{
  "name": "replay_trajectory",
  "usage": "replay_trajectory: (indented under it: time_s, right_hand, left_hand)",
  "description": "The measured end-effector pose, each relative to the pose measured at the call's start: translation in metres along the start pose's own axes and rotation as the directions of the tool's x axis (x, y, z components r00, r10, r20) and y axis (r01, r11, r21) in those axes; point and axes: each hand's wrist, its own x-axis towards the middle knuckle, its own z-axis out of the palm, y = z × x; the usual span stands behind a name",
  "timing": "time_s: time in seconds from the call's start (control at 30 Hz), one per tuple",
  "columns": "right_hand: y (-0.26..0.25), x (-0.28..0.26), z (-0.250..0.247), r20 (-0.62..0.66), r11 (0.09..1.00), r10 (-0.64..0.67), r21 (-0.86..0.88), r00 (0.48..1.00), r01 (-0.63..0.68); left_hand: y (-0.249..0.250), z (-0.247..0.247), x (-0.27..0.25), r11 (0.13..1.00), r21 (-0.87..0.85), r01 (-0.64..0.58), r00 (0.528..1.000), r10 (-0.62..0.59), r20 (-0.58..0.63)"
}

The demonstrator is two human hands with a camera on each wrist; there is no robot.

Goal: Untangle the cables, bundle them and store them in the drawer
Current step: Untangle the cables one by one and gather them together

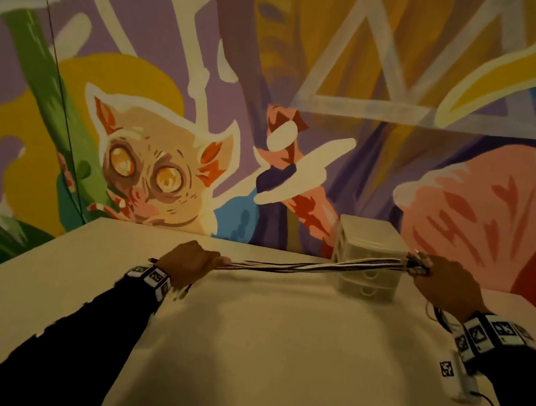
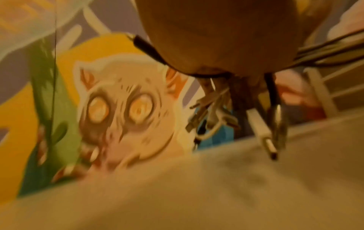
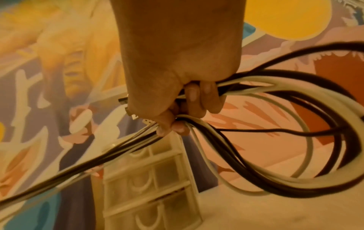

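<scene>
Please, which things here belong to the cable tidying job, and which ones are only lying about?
Belong to the job:
- cables, stretched between both hands
- left hand and right hand, each gripping them
- drawer box, drawers closed

Only lying about:
- table
- painted wall
- small white device with a tag near the right wrist

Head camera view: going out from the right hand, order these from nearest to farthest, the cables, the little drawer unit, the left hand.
1. The cables: gripped in the right hand itself.
2. The drawer unit: just to that hand's left, near the wall.
3. The left hand: across the table, gripping the cables' other end.
</scene>
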Motion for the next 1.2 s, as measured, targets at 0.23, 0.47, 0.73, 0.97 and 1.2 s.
replay_trajectory:
  time_s: [0.23, 0.47, 0.73, 0.97, 1.2]
  right_hand:
    - [0.016, -0.001, 0.007, 0.136, 0.999, 0.051, 0.003, 0.989, -0.052]
    - [-0.038, -0.038, -0.026, 0.127, 0.846, -0.127, 0.531, 0.984, 0.04]
    - [-0.067, -0.037, -0.048, -0.07, 0.4, 0.043, 0.915, 0.997, 0.047]
    - [-0.08, -0.045, -0.049, 0.118, -0.395, -0.025, 0.911, 0.993, -0.119]
    - [-0.019, -0.048, -0.007, 0.271, -0.519, 0.009, 0.824, 0.963, -0.227]
  left_hand:
    - [0.001, -0.026, 0.028, 0.962, 0.244, -0.126, 0.98, 0.082, 0.18]
    - [0.015, -0.057, 0.049, 0.87, -0.389, 0.304, 0.951, -0.254, 0.175]
    - [0.083, -0.1, 0.078, 0.781, -0.492, 0.385, 0.902, -0.431, 0.024]
    - [0.267, -0.125, 0.046, 0.375, -0.919, -0.122, 0.981, 0.186, -0.054]
    - [0.327, -0.074, 0.049, 0.266, -0.954, 0.14, 0.885, 0.398, 0.242]
